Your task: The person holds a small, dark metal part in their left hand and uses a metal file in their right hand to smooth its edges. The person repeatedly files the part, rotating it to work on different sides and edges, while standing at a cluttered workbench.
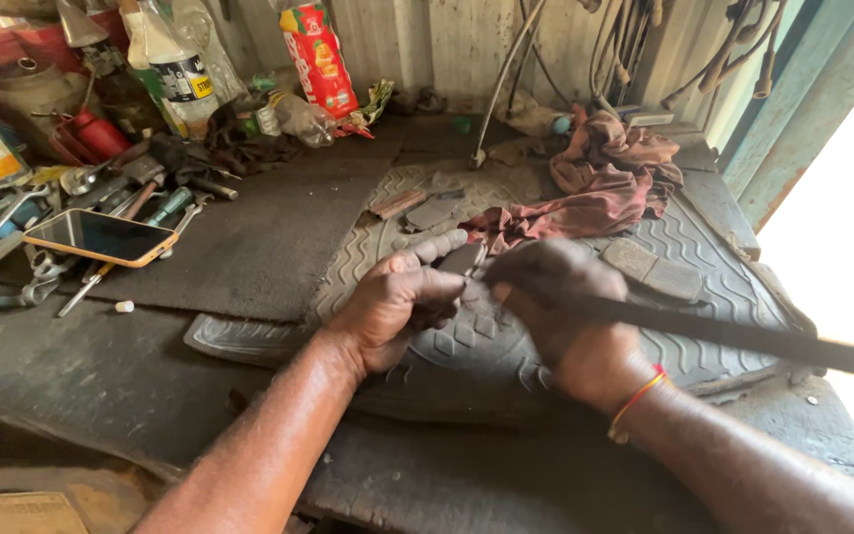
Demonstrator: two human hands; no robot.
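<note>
My left hand (402,302) grips a small flat dark pad (463,258) and holds it down on a grey ribbed rubber mat (714,272). My right hand (565,316) is closed around a long dark flat file (743,338) whose handle end runs off to the right. The file's tip meets the pad between my two hands. A red and yellow thread band sits on my right wrist.
A reddish rag (605,183) lies at the back of the mat, with two flat pads (656,270) beside it. A phone with an orange case (101,237), wrenches and screwdrivers (126,213), bottles (175,64) and a red packet (318,59) crowd the left and back.
</note>
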